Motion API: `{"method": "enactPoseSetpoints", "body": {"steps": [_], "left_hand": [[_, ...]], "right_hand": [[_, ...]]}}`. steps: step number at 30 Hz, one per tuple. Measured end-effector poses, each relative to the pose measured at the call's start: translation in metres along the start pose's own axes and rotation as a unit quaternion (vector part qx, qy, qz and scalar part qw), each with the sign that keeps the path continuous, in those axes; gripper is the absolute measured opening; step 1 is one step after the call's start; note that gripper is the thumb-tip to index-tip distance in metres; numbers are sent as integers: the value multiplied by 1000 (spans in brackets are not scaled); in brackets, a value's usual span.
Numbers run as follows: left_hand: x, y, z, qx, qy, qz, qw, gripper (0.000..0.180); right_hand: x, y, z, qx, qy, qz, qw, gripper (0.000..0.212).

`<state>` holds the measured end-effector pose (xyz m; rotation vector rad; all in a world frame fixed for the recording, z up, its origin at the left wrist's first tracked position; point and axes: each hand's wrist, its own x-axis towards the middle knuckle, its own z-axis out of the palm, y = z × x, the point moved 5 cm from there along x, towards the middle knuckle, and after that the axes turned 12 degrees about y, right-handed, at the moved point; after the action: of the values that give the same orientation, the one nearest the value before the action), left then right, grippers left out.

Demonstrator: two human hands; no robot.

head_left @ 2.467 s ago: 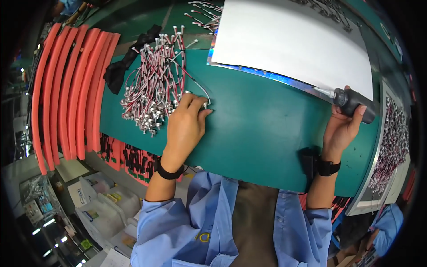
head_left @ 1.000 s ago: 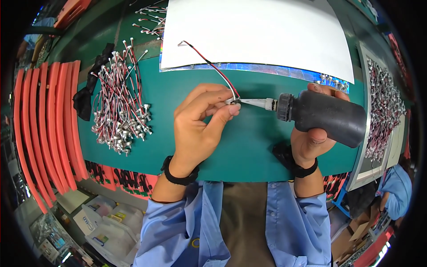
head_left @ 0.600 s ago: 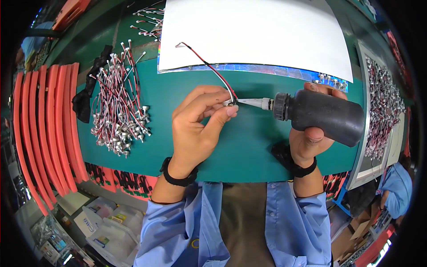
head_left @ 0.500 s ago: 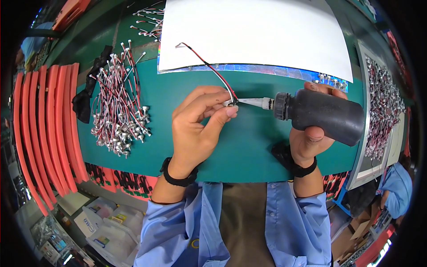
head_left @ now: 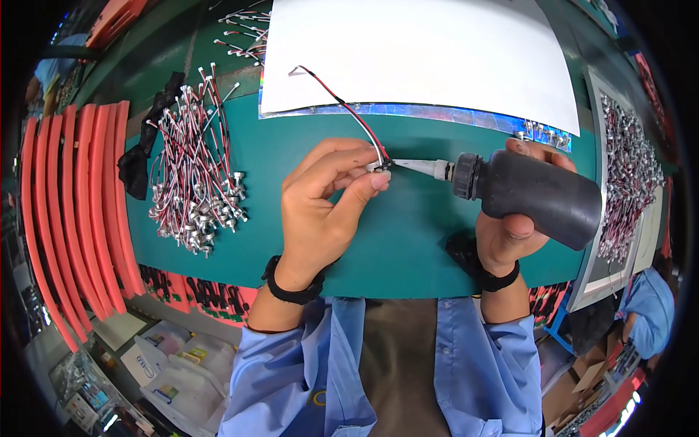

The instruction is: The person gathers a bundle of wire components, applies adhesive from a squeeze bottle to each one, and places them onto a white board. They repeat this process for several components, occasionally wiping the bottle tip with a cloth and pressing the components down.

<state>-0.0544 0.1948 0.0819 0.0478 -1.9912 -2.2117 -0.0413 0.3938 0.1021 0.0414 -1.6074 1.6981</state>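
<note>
Between thumb and fingers, my left hand (head_left: 324, 200) pinches a small metal component with wires (head_left: 376, 167). Its red, black and white leads (head_left: 342, 102) rise up and to the left, ending in a white connector over the white sheet. My right hand (head_left: 502, 237) is wrapped round a black squeeze bottle (head_left: 542, 193), held on its side. The bottle's pale tapered nozzle (head_left: 422, 168) points left, its tip close beside the component; whether they touch I cannot tell. To the left, a pile of similar wired components (head_left: 196, 175) lies on the green mat (head_left: 408, 255).
A white sheet (head_left: 415, 54) covers the far part of the bench, with several metal components (head_left: 546, 135) along its edge. On the right stands a tray (head_left: 604, 269) full of wired parts. Red foam strips (head_left: 80, 204) line the left, beside a black cloth strip (head_left: 135, 171).
My right hand and the bottle have shifted slightly to the right, drawing the nozzle tip back a little from the component. My left hand stays nearly still.
</note>
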Motion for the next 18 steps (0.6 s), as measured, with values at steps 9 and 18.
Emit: {"method": "enactPoseSetpoints", "body": {"steps": [9,18], "left_hand": [[0,-1,-2,-2,10,0,1000,17],[1,0,-1,54,-16,31,998,15]], "right_hand": [[2,-1,-3,-33,37,7,999,83],[-3,1,0,22,-13,32,999,83]]}}
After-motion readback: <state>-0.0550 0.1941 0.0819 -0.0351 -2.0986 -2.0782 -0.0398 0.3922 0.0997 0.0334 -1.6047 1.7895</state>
